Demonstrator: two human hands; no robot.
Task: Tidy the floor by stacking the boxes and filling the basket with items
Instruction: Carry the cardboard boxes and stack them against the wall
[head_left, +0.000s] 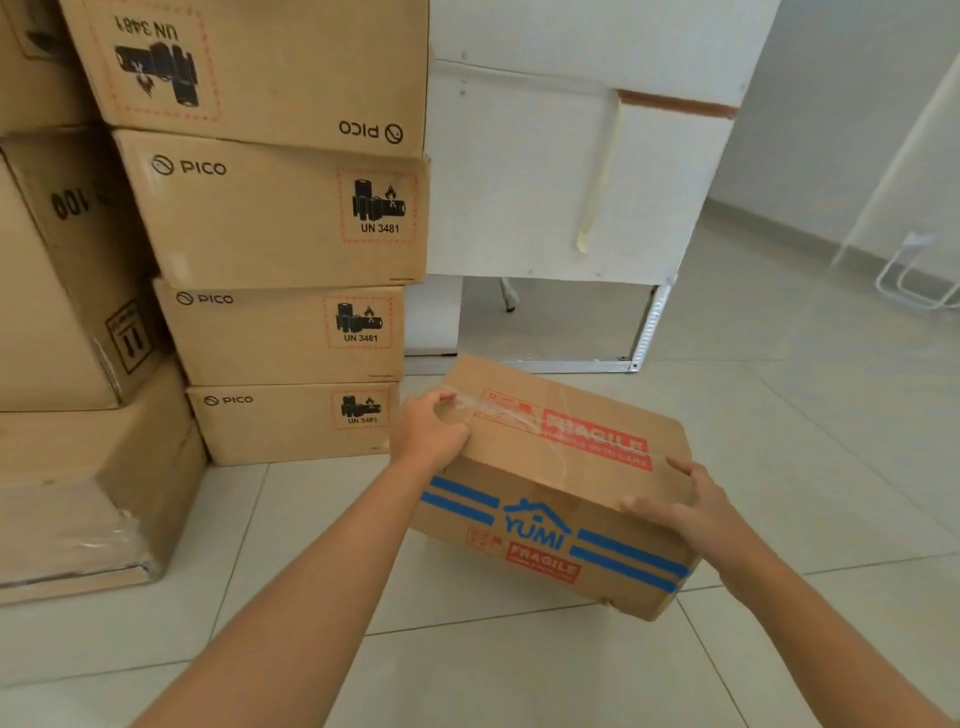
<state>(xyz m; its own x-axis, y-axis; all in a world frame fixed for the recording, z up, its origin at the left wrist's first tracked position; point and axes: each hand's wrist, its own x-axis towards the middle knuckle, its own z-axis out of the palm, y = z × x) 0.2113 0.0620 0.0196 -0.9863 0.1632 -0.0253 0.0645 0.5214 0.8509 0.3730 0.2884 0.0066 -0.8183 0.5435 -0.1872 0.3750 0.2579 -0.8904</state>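
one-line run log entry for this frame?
phase: lifting | left hand: grips YUMI box | right hand: grips box | PICO stack: left

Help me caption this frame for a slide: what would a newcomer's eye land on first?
First, the cardboard box with blue stripes and red FRAGILE labels, low and centre-right, tilted, gripped at its ends by the left hand and the right hand. Next, the stack of brown boxes printed PICO, rising along the left. Behind stands a white panel, over a pale tiled floor.
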